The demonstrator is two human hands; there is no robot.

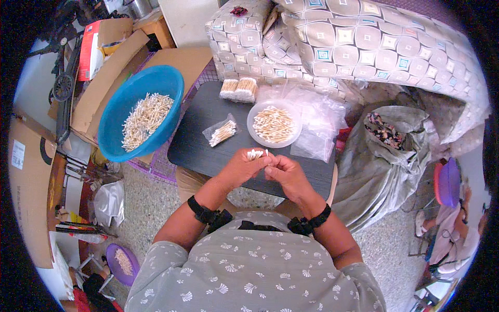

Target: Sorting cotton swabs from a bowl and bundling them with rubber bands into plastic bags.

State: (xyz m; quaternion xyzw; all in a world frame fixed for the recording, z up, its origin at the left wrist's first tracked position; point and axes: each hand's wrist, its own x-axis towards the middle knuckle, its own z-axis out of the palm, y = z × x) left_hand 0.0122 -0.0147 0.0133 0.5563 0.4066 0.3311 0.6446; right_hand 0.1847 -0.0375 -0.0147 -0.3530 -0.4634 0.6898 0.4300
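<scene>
My left hand (244,167) is closed around a small bunch of cotton swabs (254,154), their white tips showing above the fingers. Close against it, my right hand (289,176) is pinched at the fingertips on a single cotton swab (267,152), most of which the fingers hide. Just beyond both hands, a translucent white bowl (251,133) holds many loose cotton swabs. To its left on the dark table (195,138) lies a clear bag (222,133) with swabs inside. Packed swab bundles (238,89) sit at the table's far edge.
A large blue basin (112,132) of swabs stands left of the table. Clear plastic bags (319,119) lie right of the bowl. A grey sack (369,171) is on the right, a patterned sofa (358,39) behind. Other people show at both lower edges, near a purple basin (132,255).
</scene>
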